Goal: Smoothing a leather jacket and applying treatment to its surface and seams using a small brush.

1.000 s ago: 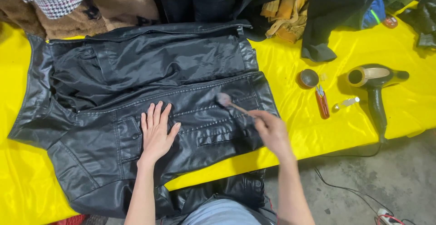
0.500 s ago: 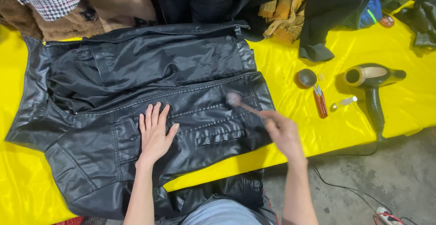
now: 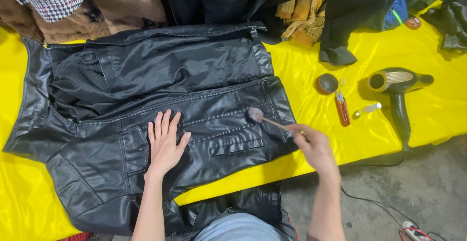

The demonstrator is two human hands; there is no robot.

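Head view, left hand (image 3: 164, 143) flat on black jacket (image 3: 146, 95), right hand (image 3: 315, 146) gripping brush (image 3: 260, 116), hairdryer (image 3: 398, 90) nearby

Left hand (image 3: 164, 142) flat on black leather jacket (image 3: 146, 105), right hand (image 3: 315, 146) pressing small brush (image 3: 260, 117) against it
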